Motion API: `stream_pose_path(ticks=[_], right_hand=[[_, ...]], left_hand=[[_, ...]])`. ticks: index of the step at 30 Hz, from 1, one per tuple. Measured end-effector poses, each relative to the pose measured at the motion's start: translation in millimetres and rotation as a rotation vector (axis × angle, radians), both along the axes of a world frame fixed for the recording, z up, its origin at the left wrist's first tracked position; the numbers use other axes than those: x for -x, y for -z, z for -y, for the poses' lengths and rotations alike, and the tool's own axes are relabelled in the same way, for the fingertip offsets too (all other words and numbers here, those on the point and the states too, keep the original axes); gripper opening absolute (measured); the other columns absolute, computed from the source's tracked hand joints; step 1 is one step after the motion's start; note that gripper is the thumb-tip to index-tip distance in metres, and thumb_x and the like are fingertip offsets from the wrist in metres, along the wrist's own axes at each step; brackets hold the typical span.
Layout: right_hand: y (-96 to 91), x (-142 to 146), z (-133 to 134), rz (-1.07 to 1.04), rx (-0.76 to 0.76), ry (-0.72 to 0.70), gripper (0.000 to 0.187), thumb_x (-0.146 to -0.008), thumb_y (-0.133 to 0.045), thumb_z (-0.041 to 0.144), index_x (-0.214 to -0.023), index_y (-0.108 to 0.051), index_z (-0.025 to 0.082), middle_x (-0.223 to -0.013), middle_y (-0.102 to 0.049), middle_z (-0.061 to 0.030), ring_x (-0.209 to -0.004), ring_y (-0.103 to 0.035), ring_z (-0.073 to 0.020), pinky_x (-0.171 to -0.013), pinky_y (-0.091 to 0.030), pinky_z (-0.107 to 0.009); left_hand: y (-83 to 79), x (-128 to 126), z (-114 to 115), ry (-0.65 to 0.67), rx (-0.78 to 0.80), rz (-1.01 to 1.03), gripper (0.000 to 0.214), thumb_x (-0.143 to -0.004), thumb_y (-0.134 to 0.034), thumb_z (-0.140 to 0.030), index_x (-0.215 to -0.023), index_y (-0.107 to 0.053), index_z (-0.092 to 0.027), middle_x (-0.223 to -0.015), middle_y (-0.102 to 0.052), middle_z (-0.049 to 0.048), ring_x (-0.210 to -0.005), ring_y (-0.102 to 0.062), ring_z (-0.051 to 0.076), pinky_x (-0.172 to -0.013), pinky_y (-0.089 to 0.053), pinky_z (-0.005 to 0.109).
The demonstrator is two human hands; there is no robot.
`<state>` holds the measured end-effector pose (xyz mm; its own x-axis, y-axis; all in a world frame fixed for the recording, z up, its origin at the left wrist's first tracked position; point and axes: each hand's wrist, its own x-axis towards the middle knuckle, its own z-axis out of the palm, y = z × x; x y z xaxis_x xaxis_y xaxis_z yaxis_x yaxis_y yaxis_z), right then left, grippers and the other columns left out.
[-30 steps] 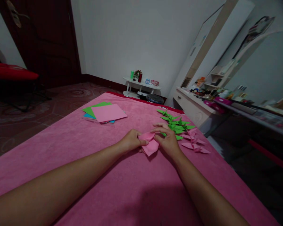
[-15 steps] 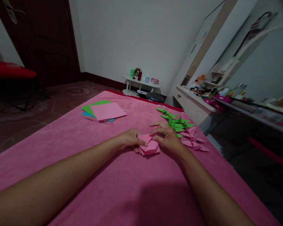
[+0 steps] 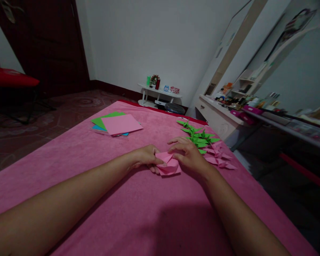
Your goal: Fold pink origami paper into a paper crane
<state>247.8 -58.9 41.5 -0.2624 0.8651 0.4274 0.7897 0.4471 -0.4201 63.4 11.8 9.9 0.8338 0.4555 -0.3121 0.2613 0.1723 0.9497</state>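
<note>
While the hands (image 3: 148, 155) hold the pink paper (image 3: 172, 168), its near edge runs crosswise.

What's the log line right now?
left hand: pinching pink paper | right hand: touching it | nearby: green paper birds, paper stack

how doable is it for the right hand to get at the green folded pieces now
Probably yes: the right hand is close beside the green folded pieces with nothing visible blocking, though it touches the creased pink paper.
</note>
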Motion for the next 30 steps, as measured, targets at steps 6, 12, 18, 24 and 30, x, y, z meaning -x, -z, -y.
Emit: stream_pose_path(ticks=[6,12,18,24,30], right_hand=[[1.2,-0.1,0.9,0.086,-0.068,0.008,0.016,-0.070,-0.060,0.008,-0.073,-0.067,0.023,-0.079,-0.066,-0.0012,-0.084,-0.057,-0.0201,-0.085,-0.038,-0.039],[2.1,-3.4,0.2,0.048,-0.064,-0.017,0.015,-0.072,-0.059,0.012,-0.070,-0.069,0.023,-0.072,-0.066,-0.0012,-0.075,-0.059,-0.0188,-0.081,-0.041,-0.037],[-4.5,-2.6,1.1,-0.012,0.056,-0.138,0.019,-0.075,-0.055,0.015,-0.076,-0.072,0.024,-0.074,-0.068,-0.0029,-0.072,-0.060,-0.0181,-0.074,-0.046,-0.034],[-10.9,0.9,5.8,-0.158,0.162,-0.172,0.012,-0.076,-0.060,0.020,-0.075,-0.072,0.021,-0.075,-0.068,-0.0044,-0.073,-0.062,-0.0186,-0.069,-0.048,-0.032],[-14.3,-1.1,6.4,-0.246,0.152,-0.190,0.009,-0.073,-0.065,0.021,-0.076,-0.074,0.022,-0.075,-0.068,-0.0041,-0.073,-0.062,-0.0184,-0.070,-0.049,-0.033]], left_hand=[[-1.6,1.0,0.0,0.018,0.015,-0.023,0.021,-0.062,-0.075,-0.025,-0.069,-0.067,-0.007,-0.047,-0.063,0.0062,-0.040,-0.057,0.010,-0.043,-0.045,0.017],[-2.1,1.9,-0.8,0.059,0.033,-0.010,0.022,-0.060,-0.076,-0.025,-0.067,-0.067,-0.007,-0.048,-0.063,0.0058,-0.039,-0.056,0.008,-0.041,-0.042,0.015],[-3.0,5.3,-2.3,0.150,0.016,-0.025,0.018,-0.059,-0.076,-0.024,-0.063,-0.066,-0.009,-0.045,-0.062,0.0028,-0.036,-0.053,0.007,-0.037,-0.040,0.013],[-2.7,10.0,-6.5,0.173,0.046,-0.023,0.016,-0.058,-0.077,-0.022,-0.062,-0.066,-0.010,-0.047,-0.062,0.0030,-0.037,-0.053,0.008,-0.039,-0.042,0.015],[-1.9,14.0,-14.3,0.186,0.140,0.029,0.016,-0.059,-0.075,-0.022,-0.066,-0.069,-0.009,-0.050,-0.063,0.0036,-0.038,-0.054,0.009,-0.040,-0.043,0.015]])
